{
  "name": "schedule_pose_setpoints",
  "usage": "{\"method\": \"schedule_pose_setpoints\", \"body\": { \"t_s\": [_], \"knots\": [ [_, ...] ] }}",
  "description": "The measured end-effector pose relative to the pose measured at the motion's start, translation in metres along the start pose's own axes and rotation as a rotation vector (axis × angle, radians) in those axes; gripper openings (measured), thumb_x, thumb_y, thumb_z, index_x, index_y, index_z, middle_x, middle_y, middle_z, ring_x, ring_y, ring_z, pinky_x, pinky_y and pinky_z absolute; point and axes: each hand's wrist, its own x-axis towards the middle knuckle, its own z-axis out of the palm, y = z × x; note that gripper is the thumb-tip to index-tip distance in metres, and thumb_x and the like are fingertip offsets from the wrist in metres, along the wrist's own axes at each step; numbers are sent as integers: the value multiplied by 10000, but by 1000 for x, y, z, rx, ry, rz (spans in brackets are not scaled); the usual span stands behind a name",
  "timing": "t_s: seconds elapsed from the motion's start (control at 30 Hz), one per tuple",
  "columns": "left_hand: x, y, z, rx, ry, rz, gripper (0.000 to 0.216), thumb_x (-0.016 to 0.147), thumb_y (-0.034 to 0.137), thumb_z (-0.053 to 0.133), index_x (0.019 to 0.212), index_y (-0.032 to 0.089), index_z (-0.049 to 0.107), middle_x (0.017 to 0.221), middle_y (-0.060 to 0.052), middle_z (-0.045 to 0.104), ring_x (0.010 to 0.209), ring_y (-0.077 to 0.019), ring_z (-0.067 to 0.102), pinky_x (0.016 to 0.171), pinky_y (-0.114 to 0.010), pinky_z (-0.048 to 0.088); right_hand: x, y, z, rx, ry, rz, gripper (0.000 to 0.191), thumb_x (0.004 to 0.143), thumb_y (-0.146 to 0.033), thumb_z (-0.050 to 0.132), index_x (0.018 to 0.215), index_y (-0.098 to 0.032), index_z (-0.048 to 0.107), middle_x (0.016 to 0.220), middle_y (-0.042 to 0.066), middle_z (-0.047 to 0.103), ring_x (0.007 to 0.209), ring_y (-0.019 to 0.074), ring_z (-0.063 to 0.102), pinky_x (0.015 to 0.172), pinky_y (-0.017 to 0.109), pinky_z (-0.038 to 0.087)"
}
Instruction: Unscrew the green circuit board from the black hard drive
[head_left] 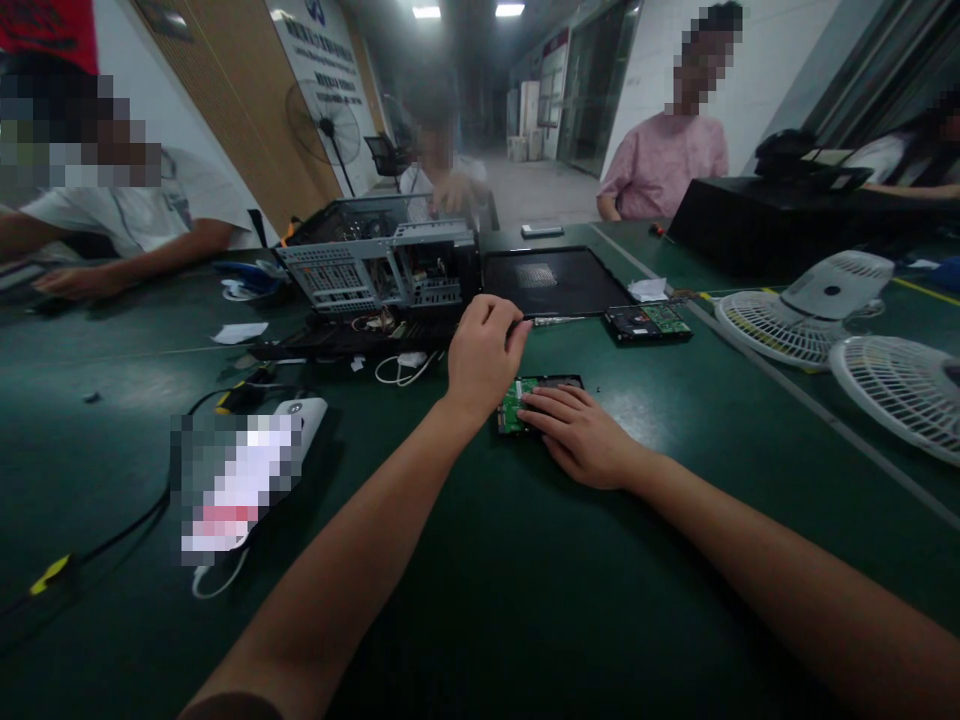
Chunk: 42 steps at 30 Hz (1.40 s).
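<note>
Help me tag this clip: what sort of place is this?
Probably a computer repair workshop: an opened computer case, a hard drive under the right hand, a screwdriver in the left hand.

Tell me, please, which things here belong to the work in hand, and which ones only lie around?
In use: left hand gripping the screwdriver; right hand flat on the hard drive.

Lying about: second hard drive, open computer case, black side panel, white fan grilles.
</note>
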Motion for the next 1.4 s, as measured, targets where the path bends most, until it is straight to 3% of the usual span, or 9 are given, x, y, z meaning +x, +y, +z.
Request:
{"method": "schedule_pose_setpoints", "body": {
  "t_s": [0.33, 0.57, 1.0, 1.4],
  "knots": [
    [-1, 0, -1, 37, -58, -10, 53, 987, 243, 598, 944, 220, 621, 1009, -42, 659, 906, -188, 623, 822, -319, 512, 0, -2, -1, 25, 5, 2, 524, 970, -197, 501, 1490, -256, 514, 1575, 72, 478, 1471, 284, 401, 1219, 574, 284],
    [-3, -5, 5, -9, -46, 8, 70, 974, 172, 560, 980, 223, 608, 1038, -55, 692, 961, -202, 663, 856, -333, 539, 0, -1, -1, 46, 24, -19, 551, 963, -183, 503, 1507, -268, 489, 1573, 67, 480, 1470, 279, 411, 1222, 591, 300],
    [-5, -5, 8, -121, 15, -57, 229, 905, 248, 736, 956, 217, 514, 1069, -61, 632, 1010, -192, 632, 833, -327, 565, 0, 0, 1, 65, 36, -34, 531, 973, -172, 485, 1498, -246, 494, 1568, 77, 484, 1479, 269, 400, 1235, 602, 289],
    [-2, -7, 7, -61, 31, -89, 159, 893, 125, 597, 952, 227, 490, 979, -59, 632, 935, -207, 630, 837, -354, 530, 1, -1, -2, 72, 31, -33, 548, 965, -170, 497, 1508, -245, 488, 1565, 83, 488, 1473, 277, 409, 1234, 594, 300]
  ]
}}
